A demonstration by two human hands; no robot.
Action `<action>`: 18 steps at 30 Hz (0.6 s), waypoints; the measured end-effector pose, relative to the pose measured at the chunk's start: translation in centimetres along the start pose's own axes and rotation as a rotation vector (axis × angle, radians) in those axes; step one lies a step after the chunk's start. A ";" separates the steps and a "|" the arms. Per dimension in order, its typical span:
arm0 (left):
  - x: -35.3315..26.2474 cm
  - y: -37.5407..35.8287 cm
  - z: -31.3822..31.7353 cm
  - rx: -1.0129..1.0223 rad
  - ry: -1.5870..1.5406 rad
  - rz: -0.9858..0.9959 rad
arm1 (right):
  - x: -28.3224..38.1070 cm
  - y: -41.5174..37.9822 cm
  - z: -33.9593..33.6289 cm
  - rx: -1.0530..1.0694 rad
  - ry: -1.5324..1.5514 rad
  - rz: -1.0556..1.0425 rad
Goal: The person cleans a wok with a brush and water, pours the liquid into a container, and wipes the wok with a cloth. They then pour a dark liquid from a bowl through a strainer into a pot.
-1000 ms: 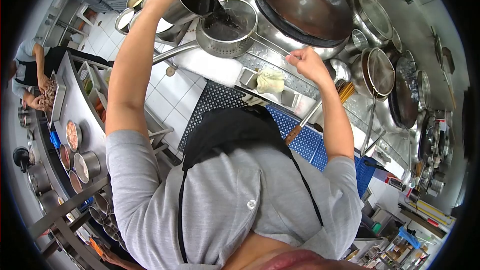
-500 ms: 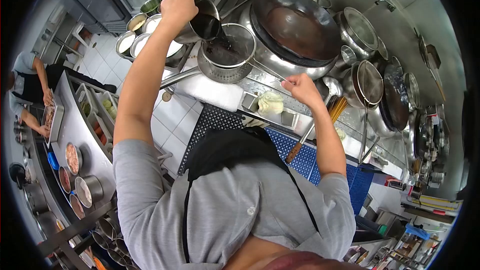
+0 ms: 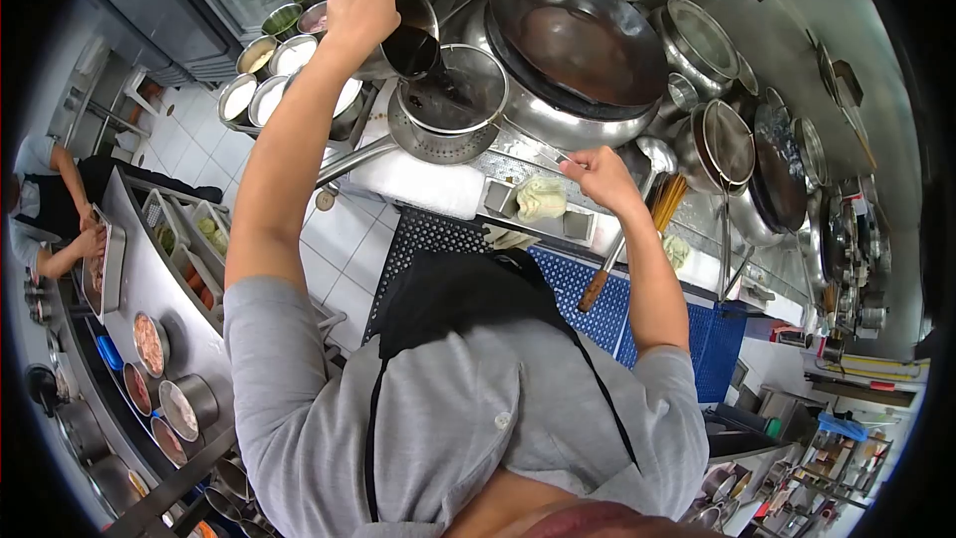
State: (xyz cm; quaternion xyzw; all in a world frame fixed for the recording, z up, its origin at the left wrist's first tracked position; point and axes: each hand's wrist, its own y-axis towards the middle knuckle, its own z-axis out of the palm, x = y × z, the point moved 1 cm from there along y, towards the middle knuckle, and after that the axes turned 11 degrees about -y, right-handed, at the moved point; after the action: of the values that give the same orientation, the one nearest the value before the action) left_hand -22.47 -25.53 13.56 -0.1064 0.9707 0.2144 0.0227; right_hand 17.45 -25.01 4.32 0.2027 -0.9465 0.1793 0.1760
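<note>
My left hand [image 3: 360, 12] is closed on a metal pot [image 3: 419, 6], tilted so that dark liquid [image 3: 410, 52] runs out over its rim. Under the stream is a round fine-mesh strainer [image 3: 490, 65], and my right hand [image 3: 600, 177] grips the end of its thin handle [image 3: 535, 139]. Below the strainer sits a perforated metal colander [image 3: 443, 147], whose long handle [image 3: 356, 160] points left. How my left fingers wrap the pot is partly hidden behind the back of the hand.
A large black wok [image 3: 583, 35] stands just right of the strainer. A ladle [image 3: 655, 154], a folded white towel [image 3: 423, 184] and a crumpled cloth [image 3: 541, 198] lie near my right hand. Bowls of white contents [image 3: 238, 97] stand left. A co-worker [image 3: 60, 199] handles a tray [image 3: 112, 264].
Dark liquid keeps pouring from the tilted pot into the strainer. Both my hands stay nearly in place while the view shifts slightly. The co-worker's hands have come closer together over the tray.
</note>
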 end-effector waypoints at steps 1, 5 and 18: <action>0.0 0.0 0.1 -0.014 -0.006 0.025 | 0.1 -0.1 0.0 0.003 0.003 0.009; -0.5 -0.4 0.0 0.004 -0.005 0.062 | -0.2 -0.2 0.7 -0.006 0.001 0.004; -1.4 0.2 1.4 -0.065 -0.020 0.086 | -0.8 -0.1 1.9 -0.039 0.035 -0.027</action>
State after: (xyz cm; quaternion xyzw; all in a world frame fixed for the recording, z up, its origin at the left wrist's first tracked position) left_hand -21.15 -24.50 12.52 -0.0631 0.9666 0.2475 0.0199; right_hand 17.76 -25.63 2.39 0.2090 -0.9438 0.1618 0.1986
